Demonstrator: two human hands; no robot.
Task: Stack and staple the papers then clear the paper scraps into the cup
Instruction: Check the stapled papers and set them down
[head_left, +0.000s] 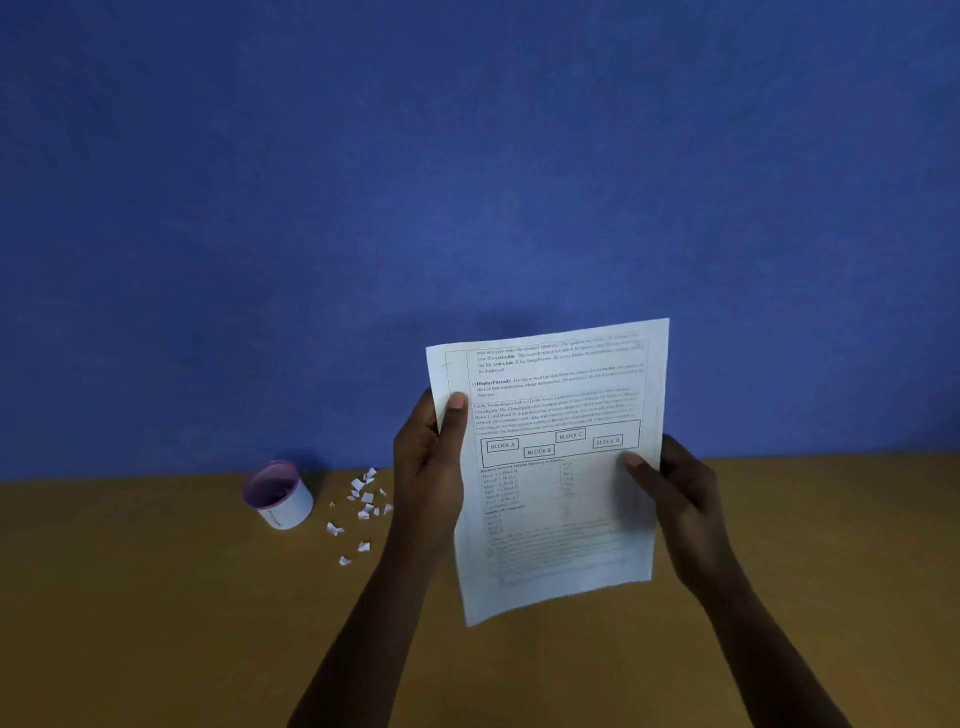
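I see the left grip (427, 460) and right grip (678, 496) pinching the papers' (558, 525) side edges above the desk (156, 597); scraps (363, 501) and cup (279, 494) lie leftward.

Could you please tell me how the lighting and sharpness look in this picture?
Head view: lighting is dim, with a blue cast; the white printed paper is legible at its top but blurs toward its bottom edge; the right hand casts a soft shadow on it; the white cup with purple inside and the white paper scraps look fairly sharp.
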